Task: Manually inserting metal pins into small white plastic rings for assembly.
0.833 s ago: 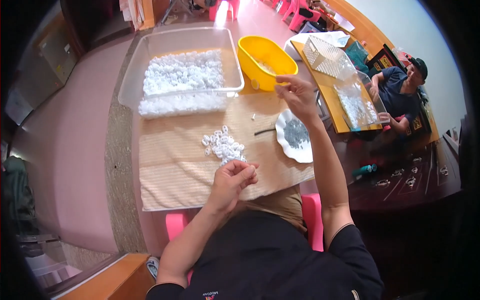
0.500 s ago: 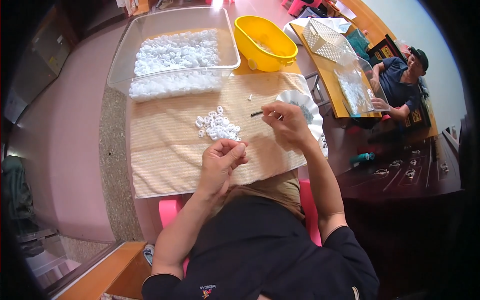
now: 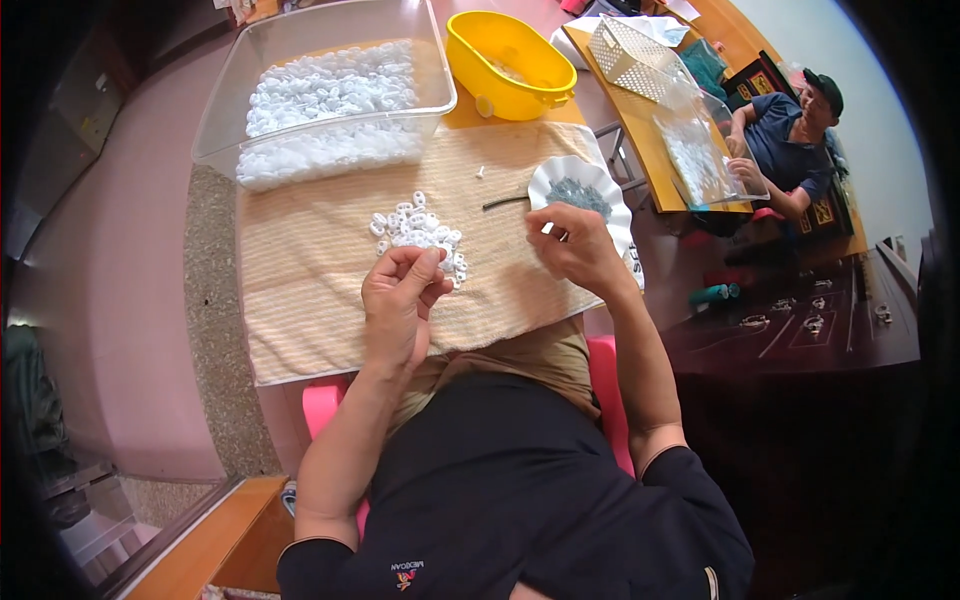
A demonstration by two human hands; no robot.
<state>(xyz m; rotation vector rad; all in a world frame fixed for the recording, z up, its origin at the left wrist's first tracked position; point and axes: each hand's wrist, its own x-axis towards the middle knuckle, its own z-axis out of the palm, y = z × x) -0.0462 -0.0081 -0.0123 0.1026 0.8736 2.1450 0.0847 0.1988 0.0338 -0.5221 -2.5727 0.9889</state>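
Observation:
My left hand [image 3: 398, 300] is closed in a pinch in front of the loose pile of small white oval plastic pieces with holes [image 3: 418, 225]; whatever sits between its fingertips is too small to make out. To the right, my right hand [image 3: 578, 245] has curled fingers with thumb and forefinger close together, hiding anything they hold. It hovers at the near side of a white wavy-rimmed dish [image 3: 622, 205] of small grey translucent bits [image 3: 582, 197]. A thin black stick [image 3: 505, 203] lies on the towel left of the dish. One small white piece [image 3: 481, 172] lies apart beyond it.
A striped beige towel [image 3: 310, 310] covers the near table. Behind are a large clear bin [image 3: 215, 140] of white pieces and a yellow tub [image 3: 470, 50]. At another table on the right, a person [image 3: 785, 140] works over a clear tray, with a perforated white basket [image 3: 625, 60] nearby.
My right hand has drawn back from the black stick toward me and the dish, uncovering more of the stick. My left hand stays pinched by the pile. The whole view has shifted slightly.

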